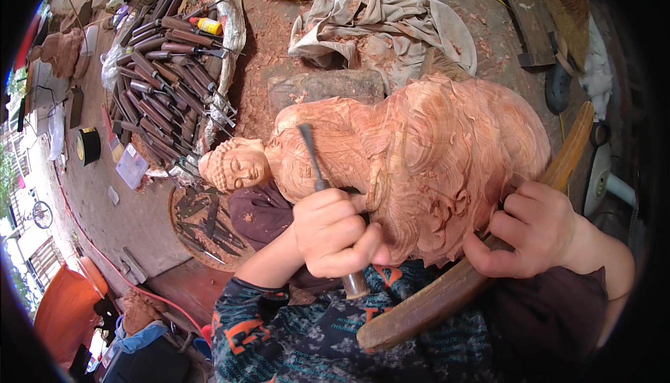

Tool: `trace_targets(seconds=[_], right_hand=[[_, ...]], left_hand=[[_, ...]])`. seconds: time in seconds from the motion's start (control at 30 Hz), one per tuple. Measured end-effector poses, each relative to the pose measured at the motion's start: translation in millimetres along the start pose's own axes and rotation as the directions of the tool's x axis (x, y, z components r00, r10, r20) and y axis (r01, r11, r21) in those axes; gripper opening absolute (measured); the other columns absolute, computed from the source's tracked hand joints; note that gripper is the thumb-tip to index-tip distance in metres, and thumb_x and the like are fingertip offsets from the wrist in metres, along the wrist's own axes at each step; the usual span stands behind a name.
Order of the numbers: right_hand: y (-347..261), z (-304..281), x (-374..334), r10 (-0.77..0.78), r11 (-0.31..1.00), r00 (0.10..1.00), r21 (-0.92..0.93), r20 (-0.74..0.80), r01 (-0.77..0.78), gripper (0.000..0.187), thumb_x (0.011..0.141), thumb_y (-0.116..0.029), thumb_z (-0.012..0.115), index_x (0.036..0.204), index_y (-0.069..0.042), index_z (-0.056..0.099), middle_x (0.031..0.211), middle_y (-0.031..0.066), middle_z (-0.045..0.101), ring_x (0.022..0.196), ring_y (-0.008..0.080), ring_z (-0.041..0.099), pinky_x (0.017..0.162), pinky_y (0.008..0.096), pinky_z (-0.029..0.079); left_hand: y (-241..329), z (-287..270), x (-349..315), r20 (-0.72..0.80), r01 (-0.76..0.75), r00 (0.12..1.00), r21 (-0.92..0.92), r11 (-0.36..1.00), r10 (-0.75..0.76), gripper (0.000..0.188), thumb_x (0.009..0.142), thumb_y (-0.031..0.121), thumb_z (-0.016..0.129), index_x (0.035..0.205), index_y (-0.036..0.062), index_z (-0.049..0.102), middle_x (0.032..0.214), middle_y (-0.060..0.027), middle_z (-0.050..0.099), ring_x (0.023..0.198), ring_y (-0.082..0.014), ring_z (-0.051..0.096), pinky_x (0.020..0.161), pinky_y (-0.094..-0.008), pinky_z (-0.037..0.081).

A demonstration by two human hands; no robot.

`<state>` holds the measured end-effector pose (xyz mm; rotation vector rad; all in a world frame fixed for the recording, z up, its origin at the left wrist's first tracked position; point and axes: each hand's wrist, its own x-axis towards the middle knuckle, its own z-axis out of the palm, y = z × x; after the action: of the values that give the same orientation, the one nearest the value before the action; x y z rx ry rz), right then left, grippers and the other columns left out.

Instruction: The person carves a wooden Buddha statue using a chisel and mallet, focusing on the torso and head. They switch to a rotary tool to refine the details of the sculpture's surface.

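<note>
A carved reddish wooden Buddha statue [335, 142] lies on its side before me, its curly-haired head toward the left. My left hand [335, 233] is wrapped round the handle of a wood chisel [313, 156]. The chisel's flared steel blade points away from me over the statue's chest, and its handle end sticks out below my fist. On the right, my right hand [527, 229] has its fingers curled at the middle of a long curved wooden club [433, 306], against the statue's lower edge. The club slants from near my lap up to the right.
A heap of wooden-handled chisels [164, 83] fills the far left, beside a yellow bottle [206, 25]. A round tray [202, 261] holds dark blades. Behind the statue are a wooden block [324, 88] and a crumpled cloth [391, 27]. A brush [564, 9] lies far right.
</note>
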<state>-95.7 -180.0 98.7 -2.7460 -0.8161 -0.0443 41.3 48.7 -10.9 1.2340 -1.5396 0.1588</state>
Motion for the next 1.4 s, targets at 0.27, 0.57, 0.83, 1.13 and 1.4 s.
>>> trace_targets(seconds=[0.27, 0.57, 0.83, 1.13, 1.4], right_hand=[[-0.3, 0.4, 1.3, -0.004, 1.000, 1.000, 0.009, 0.005, 0.004, 0.019, 0.061, -0.019, 0.061, 0.080, -0.019, 0.061, 0.057, -0.0050, 0.034, 0.049, 0.0102, 0.038, 0.044, 0.0234, 0.031], [0.8, 2.2, -0.1, -0.015, 1.000, 1.000, -0.009, -0.002, 0.015, 0.020, 0.063, -0.017, 0.062, 0.083, -0.018, 0.061, 0.057, -0.0052, 0.034, 0.049, 0.0102, 0.038, 0.044, 0.0231, 0.030], [0.9, 3.8, -1.2, -0.014, 1.000, 1.000, -0.004, -0.016, 0.014, 0.020, 0.061, -0.018, 0.062, 0.081, -0.019, 0.061, 0.057, -0.0053, 0.034, 0.049, 0.0101, 0.038, 0.044, 0.0234, 0.029], [0.1, -0.4, 1.8, -0.032, 0.999, 0.999, -0.010, 0.022, 0.032, 0.026, 0.056, -0.017, 0.061, 0.082, -0.019, 0.063, 0.058, -0.0053, 0.035, 0.049, 0.0104, 0.037, 0.044, 0.0236, 0.027], [4.7, -1.6, 3.3, -0.088, 0.996, 0.994, -0.018, 0.070, 0.089, 0.031, 0.058, -0.018, 0.063, 0.090, -0.017, 0.063, 0.060, -0.0044, 0.038, 0.049, 0.0119, 0.039, 0.044, 0.0251, 0.028]], left_hand=[[-6.6, 9.8, 23.1, 0.026, 0.204, 0.979, -0.224, 0.953, -0.204, 0.019, 0.073, 0.011, 0.074, 0.073, -0.0004, 0.058, 0.055, -0.0002, 0.041, 0.043, -0.0145, 0.041, 0.040, -0.0272, 0.030], [3.9, 2.1, -10.6, 0.059, -0.037, 0.998, 0.074, 0.997, 0.033, 0.021, 0.077, 0.015, 0.073, 0.074, 0.0017, 0.058, 0.055, 0.0021, 0.037, 0.046, -0.0123, 0.039, 0.042, -0.0259, 0.029], [-3.9, -0.8, 31.1, 0.086, 0.260, 0.965, -0.233, 0.937, -0.246, 0.020, 0.068, 0.012, 0.074, 0.073, 0.0015, 0.058, 0.053, -0.0002, 0.041, 0.042, -0.0161, 0.045, 0.039, -0.0296, 0.031], [2.8, 12.0, -19.0, -0.100, -0.051, 0.993, 0.042, 0.998, 0.055, 0.016, 0.081, 0.011, 0.068, 0.074, 0.0009, 0.057, 0.056, 0.0016, 0.040, 0.045, -0.0124, 0.039, 0.041, -0.0270, 0.027], [7.6, 8.4, 11.2, -0.106, 0.202, 0.966, -0.261, 0.944, -0.236, 0.025, 0.073, 0.019, 0.071, 0.067, 0.0070, 0.051, 0.056, -0.0012, 0.039, 0.048, -0.0198, 0.045, 0.043, -0.0330, 0.033]])
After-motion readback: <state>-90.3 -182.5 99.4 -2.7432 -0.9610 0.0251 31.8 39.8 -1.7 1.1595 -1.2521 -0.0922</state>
